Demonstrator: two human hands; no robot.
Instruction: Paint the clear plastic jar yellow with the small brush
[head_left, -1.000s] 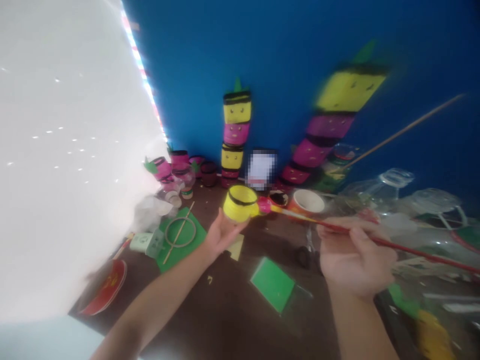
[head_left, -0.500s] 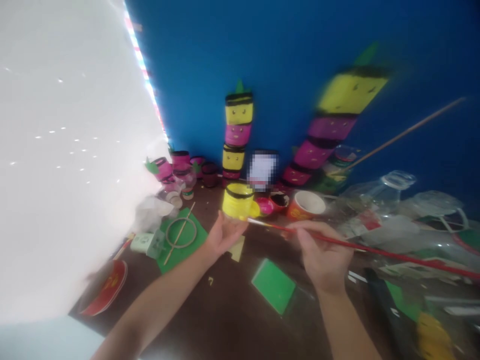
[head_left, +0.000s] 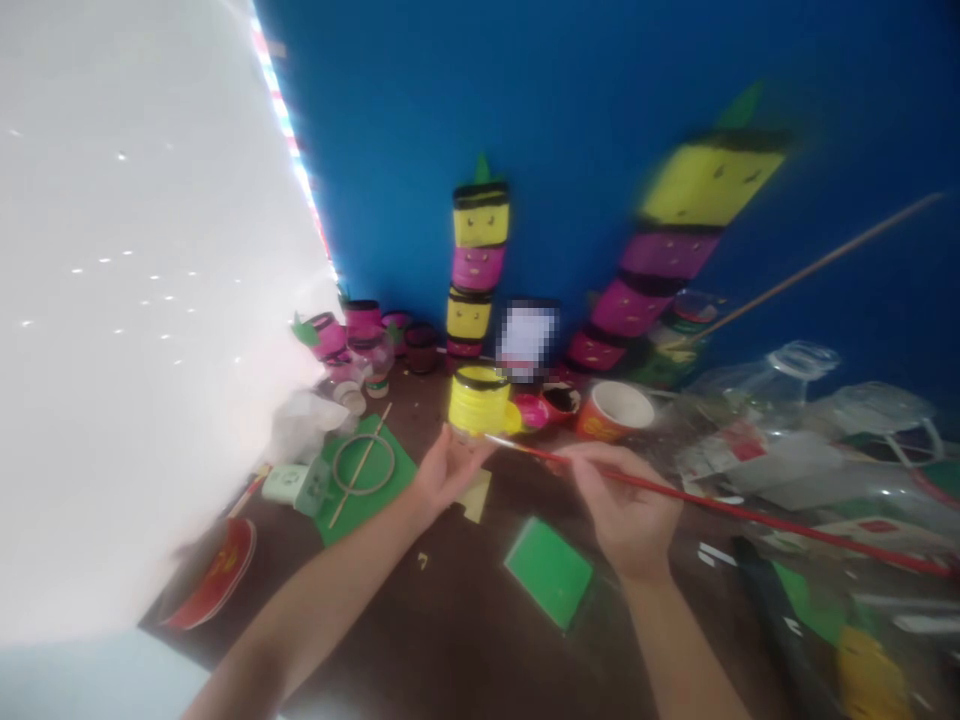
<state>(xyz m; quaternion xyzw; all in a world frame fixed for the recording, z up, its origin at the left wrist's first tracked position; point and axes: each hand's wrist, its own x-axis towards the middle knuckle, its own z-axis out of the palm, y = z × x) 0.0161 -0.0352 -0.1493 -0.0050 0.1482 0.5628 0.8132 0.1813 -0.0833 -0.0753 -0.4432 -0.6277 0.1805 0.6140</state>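
In the head view, the yellow cup (head_left: pixel 480 405), with its dark rim, stands upright just beyond the left hand (head_left: pixel 450 475), whose fingers hold it from underneath, above the brown table (head_left: pixel 480 660). The left hand is the nearer one to it; the right hand (head_left: pixel 630 510) lies to the right and a little nearer the person. The paintbrush (head_left: pixel 720 506) bridges the gap, its long axis running from the near right to its tip at the cup's lower right edge; whether the bristles touch there cannot be told. The right hand pinches the red handle towards its tip end, fingers bent, forearm rising from the near right edge.
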